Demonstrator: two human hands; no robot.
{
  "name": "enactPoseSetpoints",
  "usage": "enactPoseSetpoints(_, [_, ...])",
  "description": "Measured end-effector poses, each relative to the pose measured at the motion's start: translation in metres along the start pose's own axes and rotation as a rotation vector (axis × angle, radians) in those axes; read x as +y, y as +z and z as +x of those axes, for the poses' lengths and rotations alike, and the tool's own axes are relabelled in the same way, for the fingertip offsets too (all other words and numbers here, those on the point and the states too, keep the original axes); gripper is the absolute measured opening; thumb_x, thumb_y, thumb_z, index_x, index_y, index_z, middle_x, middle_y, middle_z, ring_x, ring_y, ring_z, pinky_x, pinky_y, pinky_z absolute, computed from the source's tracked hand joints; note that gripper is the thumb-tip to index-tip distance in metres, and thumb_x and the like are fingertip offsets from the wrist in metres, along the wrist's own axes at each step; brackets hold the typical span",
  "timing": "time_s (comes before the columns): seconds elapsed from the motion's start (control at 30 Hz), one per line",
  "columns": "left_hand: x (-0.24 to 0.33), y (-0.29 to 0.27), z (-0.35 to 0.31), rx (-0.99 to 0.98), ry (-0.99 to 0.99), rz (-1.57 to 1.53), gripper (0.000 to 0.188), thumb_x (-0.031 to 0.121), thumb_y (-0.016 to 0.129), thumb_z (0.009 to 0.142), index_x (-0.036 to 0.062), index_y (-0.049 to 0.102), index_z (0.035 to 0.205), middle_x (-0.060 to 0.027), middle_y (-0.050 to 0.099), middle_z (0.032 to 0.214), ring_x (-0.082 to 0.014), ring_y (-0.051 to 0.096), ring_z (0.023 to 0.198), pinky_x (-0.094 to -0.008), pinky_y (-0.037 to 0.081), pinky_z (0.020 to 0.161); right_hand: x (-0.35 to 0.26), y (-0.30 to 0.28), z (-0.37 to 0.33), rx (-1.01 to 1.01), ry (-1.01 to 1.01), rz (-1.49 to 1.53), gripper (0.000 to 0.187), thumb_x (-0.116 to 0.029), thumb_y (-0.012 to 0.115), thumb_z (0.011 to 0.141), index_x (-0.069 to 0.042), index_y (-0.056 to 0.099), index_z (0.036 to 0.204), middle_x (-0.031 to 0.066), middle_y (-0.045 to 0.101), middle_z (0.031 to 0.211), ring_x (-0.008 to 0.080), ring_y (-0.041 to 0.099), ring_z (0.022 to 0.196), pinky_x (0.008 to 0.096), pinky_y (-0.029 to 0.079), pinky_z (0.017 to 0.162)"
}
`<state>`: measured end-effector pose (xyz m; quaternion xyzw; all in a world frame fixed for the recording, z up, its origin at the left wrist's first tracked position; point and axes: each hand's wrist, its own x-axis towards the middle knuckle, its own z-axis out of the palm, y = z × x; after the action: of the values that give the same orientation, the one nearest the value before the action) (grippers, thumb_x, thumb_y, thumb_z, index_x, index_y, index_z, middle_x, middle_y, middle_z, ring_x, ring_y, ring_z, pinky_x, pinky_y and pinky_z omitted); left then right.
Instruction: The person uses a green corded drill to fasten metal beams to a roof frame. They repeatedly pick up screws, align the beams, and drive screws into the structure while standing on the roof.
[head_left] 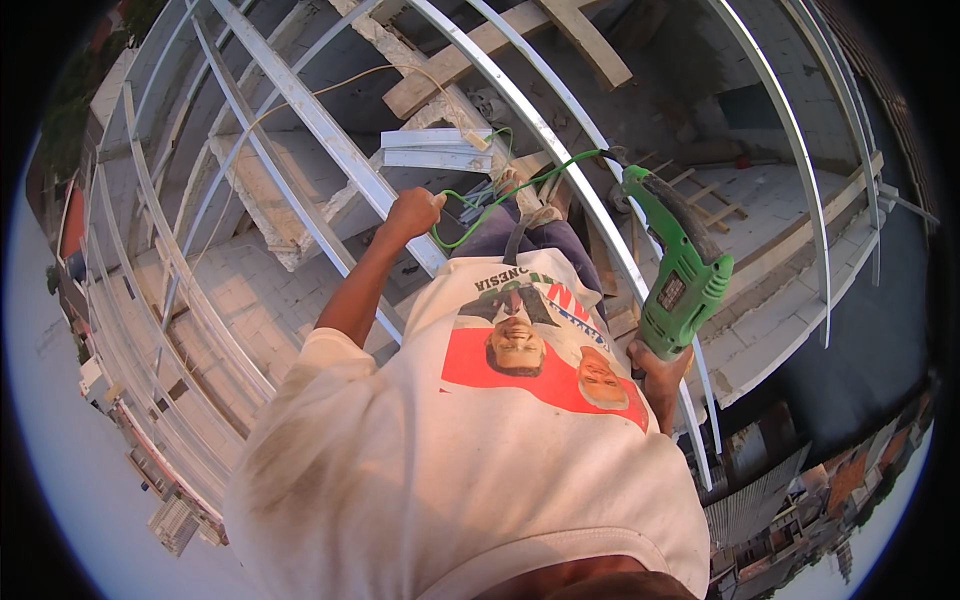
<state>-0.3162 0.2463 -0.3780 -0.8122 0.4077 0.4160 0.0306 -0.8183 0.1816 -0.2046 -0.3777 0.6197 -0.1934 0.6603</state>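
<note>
My right hand (660, 375) is closed around the lower end of a green power drill (688, 285). The drill stands tilted with its black-backed handle pointing up and away. From that handle end a green cord (550, 178) runs left in loose loops. My left hand (415, 213) makes a fist at the cord's left end, close over a long silver metal beam (335, 140). The cord seems to pass into those fingers; the fist hides the rest. Another metal beam (590, 200) passes between my legs and the drill.
Several curved-looking metal rafters (170, 320) stretch along the left, with gaps down to block walls. Short metal channel pieces (435, 150) lie ahead, near my feet. Wooden planks (470, 60) cross at the top. A wooden ladder-like frame (712, 205) lies far below. Rooftops (800, 500) show at lower right.
</note>
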Motion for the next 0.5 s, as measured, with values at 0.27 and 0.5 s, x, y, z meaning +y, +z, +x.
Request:
enactPoseSetpoints(0.27, [0.060, 0.006, 0.020, -0.006, 0.327, -0.230, 0.046, 0.037, 0.055, 0.111, -0.0002, 0.080, 0.098, -0.0211, 0.077, 0.099, -0.0344, 0.077, 0.098, -0.0504, 0.059, 0.091, -0.016, -0.031, -0.001, -0.040, -0.381, -0.543, 0.066, -0.007, 0.091, 0.070, -0.001, 0.066, 0.130, 0.0108, 0.076, 0.115, 0.0233, 0.075, 0.098, 0.0366, 0.058, 0.090])
enactPoseSetpoints(0.5, [0.245, -0.055, -0.026, -0.435, 0.726, -0.538, 0.061, 0.052, 0.053, 0.112, -0.0028, 0.080, 0.103, -0.0130, 0.075, 0.087, -0.0219, 0.071, 0.083, -0.0403, 0.056, 0.079, -0.095, -0.048, 0.000, -0.291, -0.796, -1.232, 0.088, -0.010, 0.091, 0.053, -0.012, 0.064, 0.137, 0.0030, 0.075, 0.091, 0.0289, 0.075, 0.079, 0.0415, 0.059, 0.072])
